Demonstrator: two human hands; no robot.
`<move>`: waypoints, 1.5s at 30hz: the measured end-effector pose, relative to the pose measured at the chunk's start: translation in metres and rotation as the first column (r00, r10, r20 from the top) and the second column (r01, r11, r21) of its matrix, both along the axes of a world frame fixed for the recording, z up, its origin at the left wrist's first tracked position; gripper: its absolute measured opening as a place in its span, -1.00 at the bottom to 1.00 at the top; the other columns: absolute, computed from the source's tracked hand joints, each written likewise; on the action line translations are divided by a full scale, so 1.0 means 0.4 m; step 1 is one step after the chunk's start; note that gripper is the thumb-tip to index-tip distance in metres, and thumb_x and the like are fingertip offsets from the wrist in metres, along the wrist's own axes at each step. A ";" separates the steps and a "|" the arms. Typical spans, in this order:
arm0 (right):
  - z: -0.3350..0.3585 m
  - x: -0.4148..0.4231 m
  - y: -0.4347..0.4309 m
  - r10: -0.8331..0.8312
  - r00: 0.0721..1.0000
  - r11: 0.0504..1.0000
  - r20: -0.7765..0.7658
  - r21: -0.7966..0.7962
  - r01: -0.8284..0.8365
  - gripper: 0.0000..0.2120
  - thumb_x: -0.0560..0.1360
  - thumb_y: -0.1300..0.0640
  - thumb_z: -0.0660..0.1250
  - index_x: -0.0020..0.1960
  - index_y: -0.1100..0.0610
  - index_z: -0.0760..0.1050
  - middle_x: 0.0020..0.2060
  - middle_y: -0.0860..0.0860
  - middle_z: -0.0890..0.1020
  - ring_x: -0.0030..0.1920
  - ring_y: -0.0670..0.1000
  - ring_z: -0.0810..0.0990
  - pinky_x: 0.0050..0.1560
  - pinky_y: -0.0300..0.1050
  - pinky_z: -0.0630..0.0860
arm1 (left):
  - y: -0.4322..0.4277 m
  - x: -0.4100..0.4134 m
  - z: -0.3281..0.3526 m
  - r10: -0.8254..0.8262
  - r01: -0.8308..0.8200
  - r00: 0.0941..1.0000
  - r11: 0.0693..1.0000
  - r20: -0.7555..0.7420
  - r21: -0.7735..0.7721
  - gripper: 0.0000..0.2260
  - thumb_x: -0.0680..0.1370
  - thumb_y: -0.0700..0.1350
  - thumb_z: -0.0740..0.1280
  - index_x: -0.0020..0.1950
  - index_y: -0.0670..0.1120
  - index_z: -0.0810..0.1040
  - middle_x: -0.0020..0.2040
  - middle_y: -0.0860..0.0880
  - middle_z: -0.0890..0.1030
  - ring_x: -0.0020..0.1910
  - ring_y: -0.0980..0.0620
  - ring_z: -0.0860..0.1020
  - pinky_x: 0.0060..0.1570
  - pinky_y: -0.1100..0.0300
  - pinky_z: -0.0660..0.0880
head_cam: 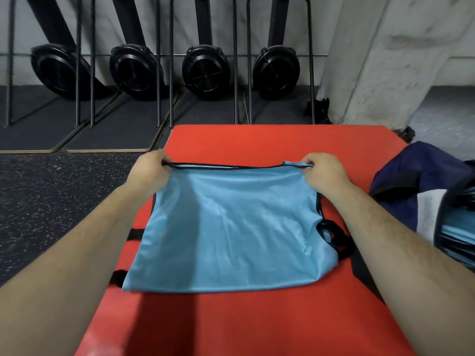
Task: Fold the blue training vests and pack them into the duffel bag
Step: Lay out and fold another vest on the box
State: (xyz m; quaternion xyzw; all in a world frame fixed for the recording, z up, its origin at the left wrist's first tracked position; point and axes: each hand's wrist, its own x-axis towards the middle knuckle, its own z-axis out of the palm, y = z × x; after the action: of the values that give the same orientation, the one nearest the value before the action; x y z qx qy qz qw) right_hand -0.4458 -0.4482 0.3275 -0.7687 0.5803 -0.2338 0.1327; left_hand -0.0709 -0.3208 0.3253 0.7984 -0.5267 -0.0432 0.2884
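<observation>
Red mat (257, 142): hands pinch vest (231, 227) far edge

The blue vest (231, 227) lies spread out on the red mat (257, 142). It is light blue and a bit shiny, with a thin black trim along its edges. Two layers show at the far edge. The left hand (150, 169) pinches the far left corner and the right hand (325, 173) pinches the far right corner, so that edge is pulled straight. The near edge lies flat on the mat. Black trimmed loops (331, 235) stick out at its right side.

The duffel bag (416, 170) is dark blue and soft. It sits just to the right of the mat. More light blue vests (457, 235) lie stacked inside it.
</observation>
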 end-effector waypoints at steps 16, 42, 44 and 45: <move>0.447 0.012 0.075 0.000 0.883 0.988 0.469 -0.136 0.072 -0.77 0.39 0.19 0.21 -0.17 -0.12 0.54 -0.26 -0.03 0.67 -0.24 0.04 0.70 -0.16 0.07 0.65 | 0.130 -0.039 0.457 0.004 -0.107 0.975 0.882 -0.220 -0.458 -0.88 0.53 -0.25 0.40 0.00 -0.06 0.65 -0.13 0.03 0.65 -0.14 0.07 0.61 -0.15 0.33 0.49; -0.211 -0.078 0.586 0.010 0.987 0.979 -0.160 -0.200 -0.042 -0.72 0.54 0.21 0.27 0.21 0.11 0.60 0.14 0.05 0.62 0.22 0.16 0.50 0.26 0.04 0.35 | 0.511 -0.252 -0.191 -0.165 0.179 0.942 0.984 0.291 -0.022 -0.75 0.49 -0.32 0.32 0.14 -0.17 0.62 0.04 -0.15 0.61 0.00 -0.27 0.59 -0.01 -0.08 0.49; -0.209 -0.079 0.591 -0.012 0.984 0.983 -0.176 -0.182 -0.021 -0.73 0.58 0.17 0.23 0.23 0.10 0.57 0.17 0.04 0.60 0.23 0.15 0.49 0.26 0.03 0.35 | 0.515 -0.255 -0.195 -0.143 0.155 0.942 0.988 0.304 -0.016 -0.75 0.50 -0.32 0.31 0.14 -0.18 0.62 0.02 -0.18 0.60 -0.02 -0.29 0.57 -0.04 -0.10 0.50; -0.206 -0.080 0.595 -0.018 0.981 0.984 -0.192 -0.177 -0.016 -0.75 0.59 0.16 0.22 0.22 0.10 0.56 0.16 0.04 0.59 0.22 0.14 0.49 0.25 0.03 0.34 | 0.520 -0.260 -0.197 -0.132 0.143 0.937 0.990 0.324 -0.012 -0.75 0.49 -0.32 0.31 0.14 -0.17 0.62 0.00 -0.19 0.60 -0.03 -0.30 0.56 -0.06 -0.11 0.49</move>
State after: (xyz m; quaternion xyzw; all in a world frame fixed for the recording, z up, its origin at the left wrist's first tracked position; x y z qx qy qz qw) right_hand -0.4779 -0.2104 0.2450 -0.7963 0.5675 -0.2093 0.0066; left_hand -0.1747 -0.1129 0.2463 0.7507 -0.6219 0.0773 0.2090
